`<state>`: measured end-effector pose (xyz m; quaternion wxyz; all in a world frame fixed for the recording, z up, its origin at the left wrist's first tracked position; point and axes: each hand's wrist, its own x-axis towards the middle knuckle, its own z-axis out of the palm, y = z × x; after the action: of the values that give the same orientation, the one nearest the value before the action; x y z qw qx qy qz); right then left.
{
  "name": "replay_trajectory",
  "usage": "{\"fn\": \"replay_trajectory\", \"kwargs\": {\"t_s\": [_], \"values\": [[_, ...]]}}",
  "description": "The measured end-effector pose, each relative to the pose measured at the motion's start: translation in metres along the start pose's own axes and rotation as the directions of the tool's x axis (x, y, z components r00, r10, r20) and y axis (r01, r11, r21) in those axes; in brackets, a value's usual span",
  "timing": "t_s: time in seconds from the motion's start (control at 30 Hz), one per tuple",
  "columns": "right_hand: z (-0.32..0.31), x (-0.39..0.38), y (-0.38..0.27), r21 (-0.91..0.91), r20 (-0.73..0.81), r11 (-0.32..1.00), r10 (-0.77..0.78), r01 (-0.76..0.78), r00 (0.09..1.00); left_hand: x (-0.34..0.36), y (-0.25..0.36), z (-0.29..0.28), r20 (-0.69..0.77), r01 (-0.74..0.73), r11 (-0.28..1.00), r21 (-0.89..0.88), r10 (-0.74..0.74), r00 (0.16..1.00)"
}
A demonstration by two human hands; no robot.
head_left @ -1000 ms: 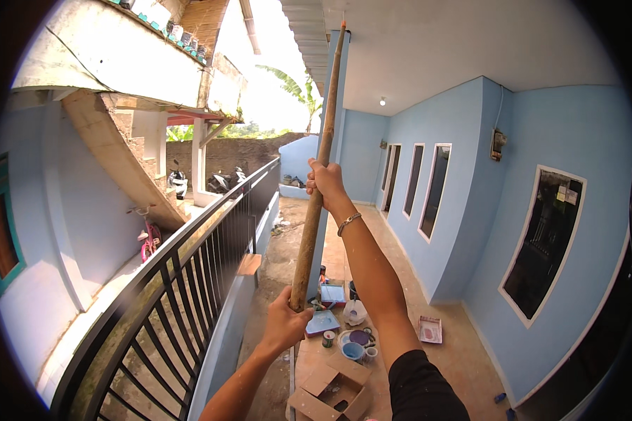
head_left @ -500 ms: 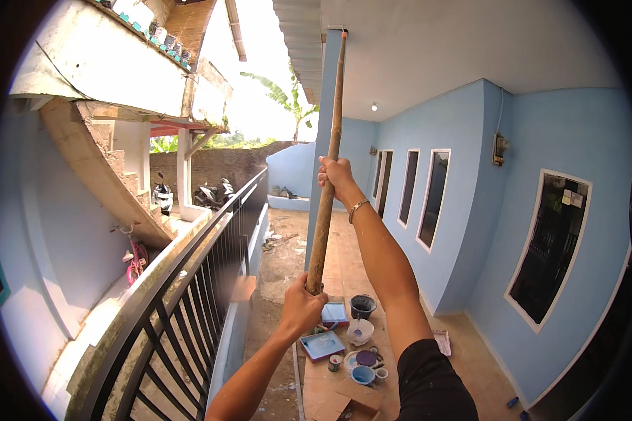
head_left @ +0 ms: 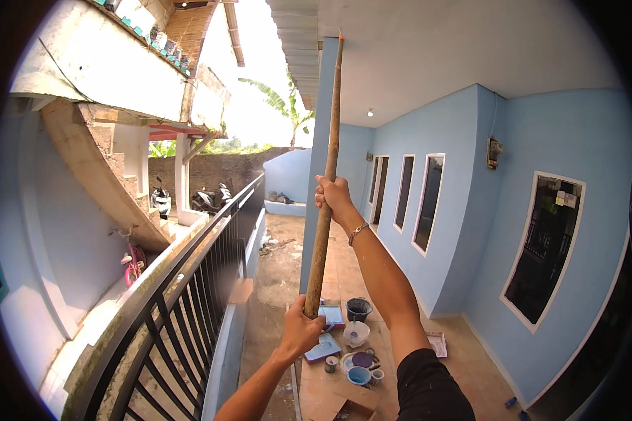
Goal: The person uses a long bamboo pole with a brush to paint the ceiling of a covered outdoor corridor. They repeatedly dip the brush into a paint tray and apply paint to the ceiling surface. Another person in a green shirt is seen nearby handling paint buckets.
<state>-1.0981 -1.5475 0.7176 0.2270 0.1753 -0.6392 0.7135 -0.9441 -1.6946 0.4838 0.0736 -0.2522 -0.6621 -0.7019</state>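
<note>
The long wooden pole point(head_left: 323, 231) slants up before you, its far tip near the ceiling point(head_left: 456, 52) by the blue pillar point(head_left: 321, 126). Your left hand point(head_left: 301, 331) grips its near end, your right hand point(head_left: 335, 197) higher; steer low, steady high, clear of the left railing point(head_left: 243, 217).

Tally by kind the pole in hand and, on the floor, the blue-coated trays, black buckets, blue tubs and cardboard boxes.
Pole: 1
Blue-coated trays: 2
Black bucket: 1
Blue tub: 1
Cardboard box: 1
Total: 6
</note>
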Motion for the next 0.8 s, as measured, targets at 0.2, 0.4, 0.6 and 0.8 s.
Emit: {"fn": "replay_trajectory", "kwargs": {"t_s": [0.2, 0.4, 0.6, 0.8], "values": [[0.009, -0.141, -0.019, 0.028, 0.076, 0.999, -0.025, 0.022, 0.997, -0.134, -0.014, 0.015, -0.039, -0.037, 0.996, 0.087, 0.041, 0.998], [0.026, -0.270, -0.023, 0.083, 0.204, 0.997, -0.022, 0.005, 0.979, -0.260, -0.040, 0.006, -0.064, 0.000, 0.982, 0.190, 0.012, 0.998], [0.048, -0.347, -0.017, 0.106, 0.247, 0.994, -0.011, -0.016, 0.969, -0.335, -0.016, -0.004, -0.125, -0.017, 0.971, 0.237, 0.047, 0.991], [0.041, -0.303, -0.035, 0.073, 0.188, 0.997, -0.037, 0.024, 0.982, -0.300, 0.015, 0.005, -0.137, 0.019, 0.972, 0.235, 0.014, 0.991]]}}
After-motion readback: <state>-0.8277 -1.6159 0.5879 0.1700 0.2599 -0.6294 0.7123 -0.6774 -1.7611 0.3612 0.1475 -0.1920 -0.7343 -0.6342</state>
